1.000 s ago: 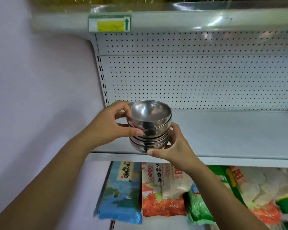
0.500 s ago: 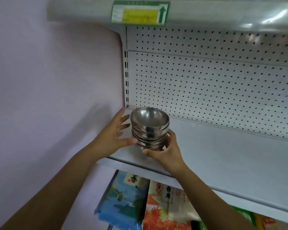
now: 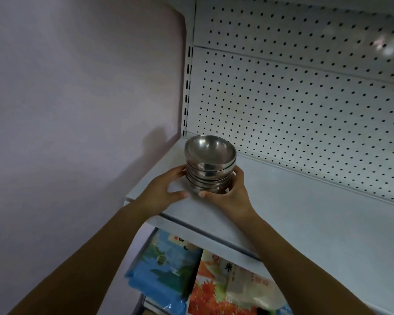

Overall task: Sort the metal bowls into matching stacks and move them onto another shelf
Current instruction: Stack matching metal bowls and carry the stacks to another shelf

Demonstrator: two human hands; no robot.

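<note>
The stack [image 3: 210, 169] of nested metal bowls sits at the left rear corner of the shelf [image 3: 305, 223], between both hands. The right hand [image 3: 228, 198] grasps its lower half, fingers [image 3: 238, 175] curled round the right side and thumb against the front of the base. The left hand [image 3: 162, 192] cups the lower left side, with its fingers touching the rims and its thumb stretched along the shelf just short of the base. The upper bowls stand clear above both hands. The stack's long axis is upright, mouths up, and the top bowl tips slightly toward the camera. The pegboard [image 3: 305, 110] is just behind and the wall [image 3: 77, 110] to the left. Bags [image 3: 162, 276] lie on the level below.
</note>
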